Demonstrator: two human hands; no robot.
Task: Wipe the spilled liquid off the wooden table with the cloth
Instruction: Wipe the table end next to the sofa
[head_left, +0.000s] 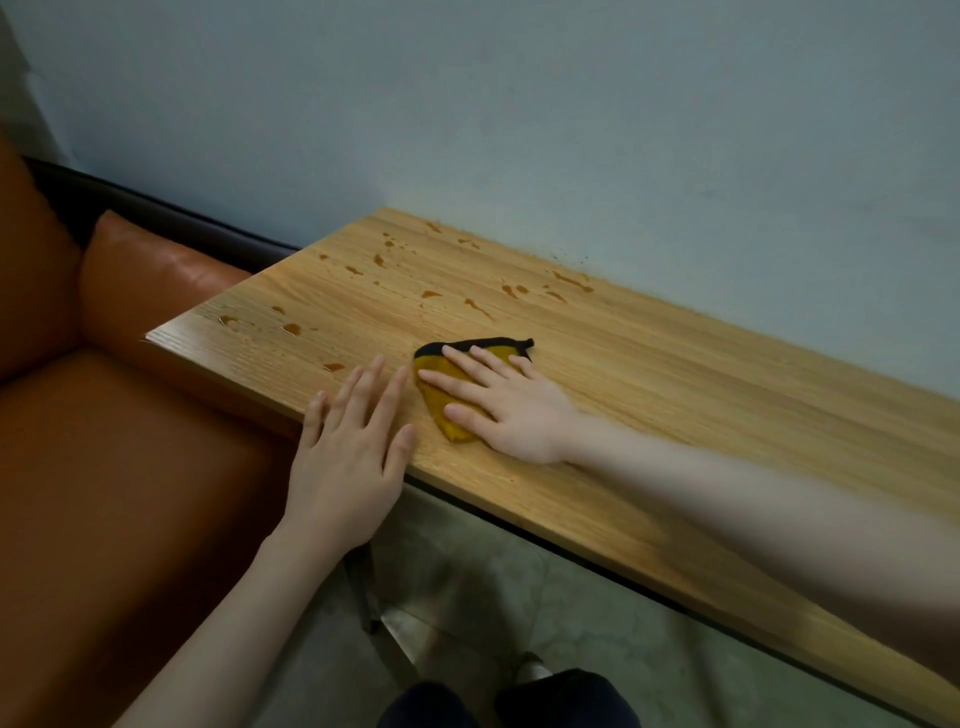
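Observation:
A yellow cloth (445, 400) with a black edge lies on the wooden table (675, 405). My right hand (509, 410) presses flat on the cloth with straight, spread fingers. My left hand (353, 441) lies flat at the table's near edge, just left of the cloth, fingers straight and holding nothing. Brownish drops of spilled liquid (291, 328) dot the table's left end, and more spilled drops (571, 283) sit near the wall.
An orange leather sofa (130, 415) stands against the table's left end. The wall (571, 130) runs along the table's far side. A dark table leg (363, 592) and grey floor (493, 597) show below the near edge.

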